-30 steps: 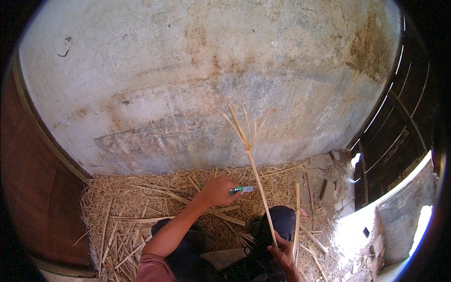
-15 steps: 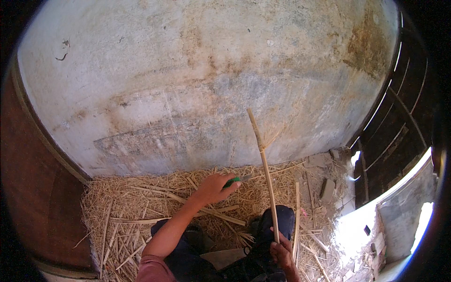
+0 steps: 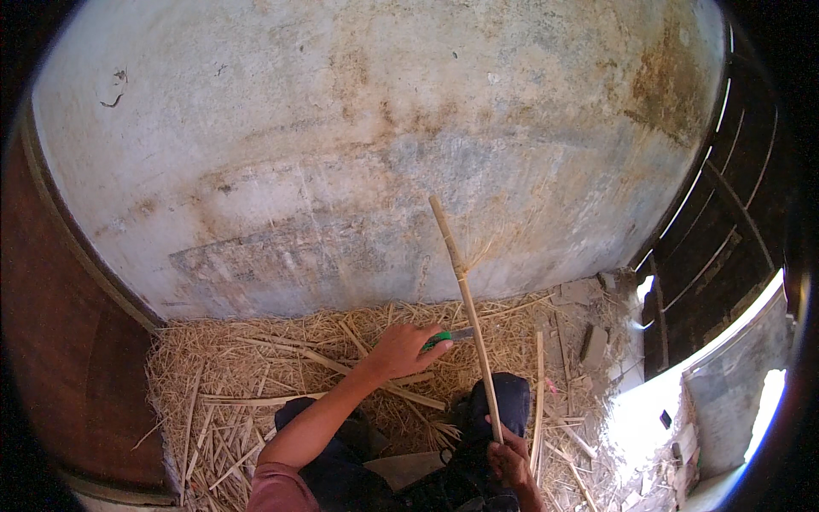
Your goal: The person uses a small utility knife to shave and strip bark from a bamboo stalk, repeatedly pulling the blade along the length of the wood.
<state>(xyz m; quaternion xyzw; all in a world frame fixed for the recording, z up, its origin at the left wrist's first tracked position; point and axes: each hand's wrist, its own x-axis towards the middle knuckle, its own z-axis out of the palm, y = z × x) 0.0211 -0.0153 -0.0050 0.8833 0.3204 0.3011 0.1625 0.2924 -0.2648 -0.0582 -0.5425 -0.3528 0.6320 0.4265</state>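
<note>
In front of me my left hand (image 3: 413, 348) is closed round the green handle of a knife (image 3: 461, 334). Its short grey blade points right and reaches the edge of a long bamboo strip (image 3: 472, 307); whether it cuts in cannot be made out. My right hand (image 3: 510, 459), low and close to my right knee, grips the strip's near end. From there the strip rises away from me, leaning a little left at its far end. Fine shavings (image 3: 480, 254) stick out at a joint partway up it.
Straw-like shavings (image 3: 247, 354) and loose bamboo strips (image 3: 408, 392) cover the floor around my legs. A stained wall (image 3: 341, 171) stands ahead. Brown boarding (image 3: 77, 341) is at left; a brick-like block (image 3: 595, 344) lies right, near the sunlit floor.
My left hand and the knife have moved right, up to the bamboo strip. The strip's far end has swung slightly left; my right hand stays nearly in place.
</note>
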